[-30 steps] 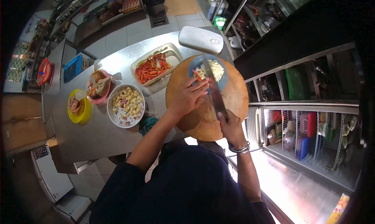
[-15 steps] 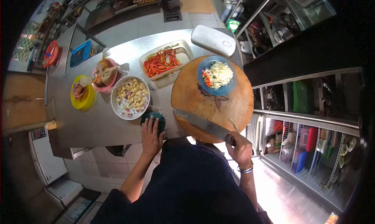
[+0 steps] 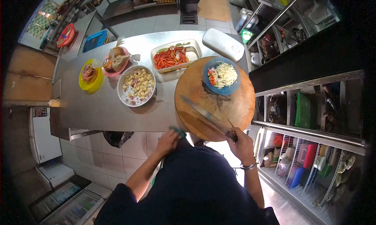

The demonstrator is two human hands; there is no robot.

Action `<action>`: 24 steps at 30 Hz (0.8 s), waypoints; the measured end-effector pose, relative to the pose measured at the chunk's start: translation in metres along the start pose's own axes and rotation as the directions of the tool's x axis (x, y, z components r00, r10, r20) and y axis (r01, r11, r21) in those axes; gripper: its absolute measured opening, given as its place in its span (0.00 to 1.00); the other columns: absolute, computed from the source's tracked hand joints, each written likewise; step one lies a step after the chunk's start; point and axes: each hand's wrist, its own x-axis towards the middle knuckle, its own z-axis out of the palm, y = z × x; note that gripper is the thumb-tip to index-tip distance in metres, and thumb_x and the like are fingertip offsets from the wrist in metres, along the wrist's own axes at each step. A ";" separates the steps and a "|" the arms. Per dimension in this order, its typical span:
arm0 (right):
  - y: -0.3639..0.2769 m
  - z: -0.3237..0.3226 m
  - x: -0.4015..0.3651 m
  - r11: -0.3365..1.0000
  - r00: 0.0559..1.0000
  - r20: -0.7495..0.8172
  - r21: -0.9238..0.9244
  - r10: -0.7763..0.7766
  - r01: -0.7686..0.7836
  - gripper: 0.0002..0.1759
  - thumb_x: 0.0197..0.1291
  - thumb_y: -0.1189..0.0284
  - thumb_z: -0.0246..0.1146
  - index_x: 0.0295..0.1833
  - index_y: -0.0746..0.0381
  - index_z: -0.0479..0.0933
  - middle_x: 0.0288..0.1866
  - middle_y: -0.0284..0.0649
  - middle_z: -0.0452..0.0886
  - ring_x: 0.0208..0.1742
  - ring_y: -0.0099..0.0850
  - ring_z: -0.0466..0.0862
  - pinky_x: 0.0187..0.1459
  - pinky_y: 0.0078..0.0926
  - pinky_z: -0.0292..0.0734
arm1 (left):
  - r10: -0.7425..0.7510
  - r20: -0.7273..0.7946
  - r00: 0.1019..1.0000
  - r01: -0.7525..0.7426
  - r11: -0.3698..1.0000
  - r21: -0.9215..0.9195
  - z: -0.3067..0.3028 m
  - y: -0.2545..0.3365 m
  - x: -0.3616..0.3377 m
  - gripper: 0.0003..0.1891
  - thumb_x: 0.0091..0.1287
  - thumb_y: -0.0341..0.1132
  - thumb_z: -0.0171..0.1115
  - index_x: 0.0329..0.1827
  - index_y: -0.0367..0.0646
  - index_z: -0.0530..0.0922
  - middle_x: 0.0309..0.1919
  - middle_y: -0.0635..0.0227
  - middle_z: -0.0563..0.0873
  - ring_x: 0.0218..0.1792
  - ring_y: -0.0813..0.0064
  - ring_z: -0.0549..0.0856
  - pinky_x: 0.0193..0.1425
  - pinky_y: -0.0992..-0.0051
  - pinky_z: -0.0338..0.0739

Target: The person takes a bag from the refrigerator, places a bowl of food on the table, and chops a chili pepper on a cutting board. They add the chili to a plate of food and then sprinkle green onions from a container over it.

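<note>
My right hand (image 3: 241,145) is wrapped round the handle of a large kitchen knife (image 3: 205,114). Its blade reaches over the round wooden chopping board (image 3: 239,107), pointing to the far left. At the table's near edge, left of the board, my left hand (image 3: 168,142) is closed on a dark green cloth (image 3: 178,131), much of which is hidden by the fingers. On the far part of the board stands a blue-grey plate (image 3: 217,92) with shredded pale vegetable and chopped red and purple bits (image 3: 223,75).
Left of the board are a white bowl of peeled garlic and shallots (image 3: 136,86), a tray of red chillies (image 3: 171,58), a pink bowl (image 3: 113,73) and a yellow bowl (image 3: 93,85). A lidded metal box (image 3: 223,44) lies behind. Shelving (image 3: 309,127) borders the right.
My left hand has gone from lying spread on the cloth to gripping it, and moved right and toward my body. The knife's blade has shifted slightly over the board.
</note>
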 end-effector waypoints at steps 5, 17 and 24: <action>-0.012 0.003 -0.002 0.999 0.998 0.055 -0.028 -0.018 0.019 0.18 0.60 0.70 0.74 0.54 0.63 0.80 0.40 0.47 0.87 0.39 0.42 0.88 0.41 0.34 0.83 | -0.495 -0.081 0.865 0.225 0.528 -0.819 0.014 0.028 -0.058 0.16 0.81 0.41 0.51 0.56 0.37 0.80 0.53 0.57 0.85 0.50 0.55 0.87 0.54 0.58 0.82; -0.074 0.034 0.020 0.936 0.913 0.321 0.322 -0.250 0.143 0.12 0.76 0.68 0.57 0.46 0.66 0.77 0.27 0.43 0.82 0.25 0.37 0.83 0.31 0.35 0.77 | -0.274 -0.263 0.925 -0.375 -0.554 -0.743 -0.067 0.148 -0.031 0.28 0.80 0.42 0.47 0.78 0.37 0.61 0.70 0.53 0.75 0.70 0.56 0.75 0.75 0.55 0.66; -0.074 0.018 0.023 0.866 0.784 0.551 0.499 -0.286 -0.034 0.14 0.78 0.66 0.54 0.43 0.64 0.75 0.23 0.33 0.76 0.23 0.23 0.77 0.28 0.27 0.72 | -0.486 -0.352 0.800 -0.449 -0.096 -0.888 -0.039 0.144 -0.034 0.23 0.66 0.24 0.71 0.62 0.32 0.75 0.54 0.61 0.87 0.52 0.72 0.87 0.58 0.73 0.81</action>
